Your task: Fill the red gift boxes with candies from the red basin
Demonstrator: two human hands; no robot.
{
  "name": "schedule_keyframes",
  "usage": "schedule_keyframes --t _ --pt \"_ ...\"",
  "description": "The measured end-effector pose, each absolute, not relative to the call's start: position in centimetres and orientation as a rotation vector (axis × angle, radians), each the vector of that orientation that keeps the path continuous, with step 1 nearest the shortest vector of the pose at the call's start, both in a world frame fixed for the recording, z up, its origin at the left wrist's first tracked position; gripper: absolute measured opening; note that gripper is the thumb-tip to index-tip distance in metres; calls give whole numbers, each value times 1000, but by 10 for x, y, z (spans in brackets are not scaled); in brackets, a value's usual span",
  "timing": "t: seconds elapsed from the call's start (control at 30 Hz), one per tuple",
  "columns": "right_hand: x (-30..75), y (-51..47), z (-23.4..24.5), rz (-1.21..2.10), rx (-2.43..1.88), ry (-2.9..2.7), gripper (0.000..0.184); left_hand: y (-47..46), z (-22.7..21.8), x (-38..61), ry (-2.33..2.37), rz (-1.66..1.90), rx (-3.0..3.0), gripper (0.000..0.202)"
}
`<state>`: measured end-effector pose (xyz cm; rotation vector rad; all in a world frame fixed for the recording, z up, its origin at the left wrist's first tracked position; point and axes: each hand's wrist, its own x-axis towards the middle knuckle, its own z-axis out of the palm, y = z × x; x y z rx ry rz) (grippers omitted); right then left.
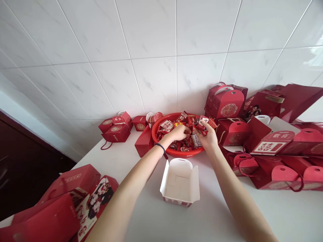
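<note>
Both my hands are over a red plastic basin (185, 154) heaped with red-wrapped candies (166, 126). My left hand (181, 132), with a dark band at the wrist, reaches into the heap with its fingers curled down. What lies under those fingertips is hidden. At the basin's right side my right hand (208, 136) grips several wrapped candies (203, 122) between thumb and fingers. In front of the basin stands an open gift box (179, 181), white inside, its flaps spread and nothing in it.
Red gift boxes (117, 129) stand at the back left, and larger ones (50, 208) at the near left. Many more red boxes (272, 168), some with rope handles, crowd the right side of the white table (161, 222). A tiled wall (151, 80) rises behind.
</note>
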<state>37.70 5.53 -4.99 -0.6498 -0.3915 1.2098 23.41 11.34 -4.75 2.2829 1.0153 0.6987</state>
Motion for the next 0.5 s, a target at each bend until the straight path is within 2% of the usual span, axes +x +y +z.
schedule_keyframes --t 0.2,0.33,0.5 --pt "376 48 -36 1267 -648 -463 28 81 -17 192 992 825 2096 29" --pt "375 34 -19 1328 -645 -577 30 32 2 165 739 677 1835 31" --pt "368 8 0 1323 -640 -762 29 -1 19 156 672 1223 1390 22"
